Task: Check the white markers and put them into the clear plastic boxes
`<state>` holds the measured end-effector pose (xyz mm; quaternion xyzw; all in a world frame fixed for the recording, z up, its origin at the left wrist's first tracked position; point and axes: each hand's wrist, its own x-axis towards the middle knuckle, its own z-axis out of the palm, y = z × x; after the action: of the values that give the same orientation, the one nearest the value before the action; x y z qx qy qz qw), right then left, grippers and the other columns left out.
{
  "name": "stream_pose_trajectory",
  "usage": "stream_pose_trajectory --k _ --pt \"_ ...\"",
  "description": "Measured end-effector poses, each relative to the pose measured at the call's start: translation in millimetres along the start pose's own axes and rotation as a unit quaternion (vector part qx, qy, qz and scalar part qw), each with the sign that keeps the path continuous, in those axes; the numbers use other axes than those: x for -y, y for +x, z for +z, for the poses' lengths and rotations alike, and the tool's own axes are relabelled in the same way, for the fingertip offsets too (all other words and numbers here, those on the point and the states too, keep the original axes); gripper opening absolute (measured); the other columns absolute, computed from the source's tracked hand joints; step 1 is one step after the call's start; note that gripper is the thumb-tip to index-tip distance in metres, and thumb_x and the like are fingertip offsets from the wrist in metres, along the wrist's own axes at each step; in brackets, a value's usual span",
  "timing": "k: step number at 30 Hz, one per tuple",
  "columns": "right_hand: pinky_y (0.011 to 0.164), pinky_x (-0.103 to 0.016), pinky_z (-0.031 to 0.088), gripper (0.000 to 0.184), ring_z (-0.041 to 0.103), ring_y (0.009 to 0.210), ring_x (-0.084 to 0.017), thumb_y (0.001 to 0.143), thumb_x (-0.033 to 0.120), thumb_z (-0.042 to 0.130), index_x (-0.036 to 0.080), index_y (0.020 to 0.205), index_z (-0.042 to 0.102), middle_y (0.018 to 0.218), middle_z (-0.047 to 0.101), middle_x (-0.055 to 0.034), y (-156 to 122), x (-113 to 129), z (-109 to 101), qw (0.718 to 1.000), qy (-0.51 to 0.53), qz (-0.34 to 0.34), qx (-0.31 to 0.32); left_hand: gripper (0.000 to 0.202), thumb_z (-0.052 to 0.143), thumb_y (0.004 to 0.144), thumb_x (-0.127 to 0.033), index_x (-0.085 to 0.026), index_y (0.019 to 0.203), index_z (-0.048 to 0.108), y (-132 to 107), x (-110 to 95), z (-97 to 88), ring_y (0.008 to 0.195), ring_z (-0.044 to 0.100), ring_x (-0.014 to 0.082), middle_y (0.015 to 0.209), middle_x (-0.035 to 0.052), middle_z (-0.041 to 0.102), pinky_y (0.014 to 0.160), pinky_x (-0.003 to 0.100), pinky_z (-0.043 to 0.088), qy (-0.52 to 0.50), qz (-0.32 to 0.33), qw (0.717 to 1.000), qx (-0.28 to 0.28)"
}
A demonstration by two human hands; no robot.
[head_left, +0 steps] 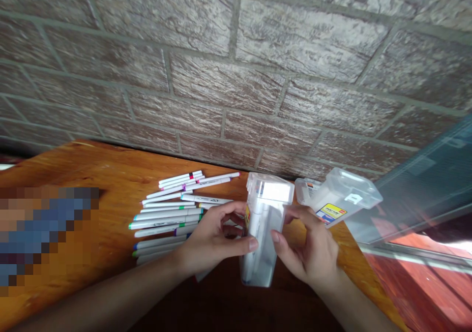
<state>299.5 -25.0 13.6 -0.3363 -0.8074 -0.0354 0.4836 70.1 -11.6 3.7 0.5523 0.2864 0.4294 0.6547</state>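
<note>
Clear case point(264, 224) is held long axis near-upright, just right of the markers point(165, 223), clasped by the left hand point(212, 233), with the right hand point(313, 248) half-curled at its right side, grip can't be told tbh.

Glare on floor point(424, 278), dark lower middle, blurry edges, pixelated left patch point(44, 238)

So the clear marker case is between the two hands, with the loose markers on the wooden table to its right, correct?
Wrong side: the head view shows the loose markers on the wooden table to the left of the clear marker case.
</note>
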Motion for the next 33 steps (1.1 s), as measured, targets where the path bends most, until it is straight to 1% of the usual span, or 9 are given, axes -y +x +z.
stream_pose_trajectory --k 3,6,11,15,21,23,28,30,33 --pt "0.071 -0.038 0.061 0.053 0.068 0.078 -0.023 0.090 0.025 0.075 0.026 0.136 0.050 0.101 0.067 -0.0063 -6.3 -3.6 9.3 0.996 0.062 0.071 0.004 0.044 0.095 0.073 -0.036 -0.017 0.107 0.073 2.3 -5.5 -2.9 0.101 0.067 0.0248 0.107 0.0080 0.072 0.087 0.033 0.053 -0.012 0.012 1.000 -0.014" --pt "0.080 -0.040 0.063 0.055 0.072 0.090 -0.026 0.094 0.031 0.072 0.025 0.142 0.046 0.110 0.071 -0.0097 -12.0 -4.9 19.6 0.984 0.127 0.112 0.060 0.036 0.090 0.079 -0.035 -0.016 0.104 0.073 6.4 -9.0 -9.5 0.100 0.067 0.0244 0.105 0.0078 0.072 0.091 0.034 0.053 -0.022 0.037 0.999 -0.029" --pt "0.108 -0.048 0.054 0.065 0.068 0.123 -0.030 0.100 0.035 0.069 0.032 0.156 0.037 0.142 0.065 -0.0120 -19.5 -2.0 30.7 0.922 0.280 0.216 0.158 0.032 0.090 0.080 -0.032 -0.016 0.102 0.074 11.9 -10.9 -17.7 0.101 0.067 0.0234 0.103 0.0072 0.073 0.095 0.034 0.052 -0.028 0.087 0.994 -0.053" --pt "0.114 -0.049 0.050 0.066 0.064 0.130 -0.030 0.100 0.037 0.071 0.037 0.157 0.037 0.148 0.062 -0.0098 -21.5 0.7 35.8 0.895 0.339 0.253 0.143 0.040 0.093 0.076 -0.029 -0.017 0.110 0.075 12.7 -11.0 -17.2 0.109 0.067 0.0281 0.112 0.0096 0.074 0.096 0.038 0.055 -0.050 0.078 0.995 -0.034" --pt "0.111 -0.047 0.052 0.065 0.065 0.129 -0.029 0.096 0.043 0.077 0.041 0.153 0.045 0.148 0.063 -0.0066 -14.6 5.1 38.0 0.846 0.441 0.279 0.109 0.042 0.087 0.084 -0.029 -0.018 0.122 0.074 12.8 -10.6 -17.9 0.114 0.068 0.0276 0.117 0.0102 0.075 0.105 0.041 0.052 -0.049 0.100 0.994 -0.015" --pt "0.111 -0.048 0.053 0.067 0.066 0.129 -0.030 0.093 0.040 0.080 0.039 0.152 0.048 0.147 0.065 -0.0075 -13.6 7.1 38.4 0.846 0.439 0.282 0.104 0.040 0.089 0.082 -0.030 -0.018 0.118 0.074 12.9 -10.3 -17.6 0.111 0.068 0.0263 0.115 0.0092 0.075 0.101 0.039 0.054 -0.036 0.101 0.994 -0.035" --pt "0.108 -0.050 0.056 0.070 0.068 0.127 -0.035 0.085 0.035 0.087 0.030 0.147 0.055 0.143 0.069 -0.0114 -16.1 14.6 42.5 0.866 0.386 0.302 0.096 0.044 0.096 0.071 -0.029 -0.019 0.106 0.072 11.4 -4.1 -12.4 0.100 0.068 0.0235 0.106 0.0060 0.071 0.080 0.031 0.059 0.009 0.092 0.992 -0.085" --pt "0.104 -0.048 0.059 0.065 0.071 0.122 -0.035 0.086 0.034 0.085 0.028 0.144 0.057 0.138 0.073 -0.0113 -16.8 17.1 43.2 0.873 0.363 0.313 0.092 0.046 0.097 0.071 -0.029 -0.019 0.108 0.071 11.0 -1.0 -11.2 0.100 0.068 0.0228 0.106 0.0056 0.072 0.079 0.029 0.059 0.028 0.100 0.990 -0.095" --pt "0.096 -0.043 0.063 0.058 0.075 0.112 -0.033 0.087 0.034 0.084 0.027 0.139 0.061 0.129 0.077 -0.0105 -15.2 19.4 41.0 0.874 0.356 0.323 0.069 0.036 0.091 0.079 -0.031 -0.019 0.107 0.072 11.8 -0.3 -11.9 0.099 0.069 0.0214 0.105 0.0058 0.074 0.085 0.030 0.058 0.054 0.118 0.987 -0.098"
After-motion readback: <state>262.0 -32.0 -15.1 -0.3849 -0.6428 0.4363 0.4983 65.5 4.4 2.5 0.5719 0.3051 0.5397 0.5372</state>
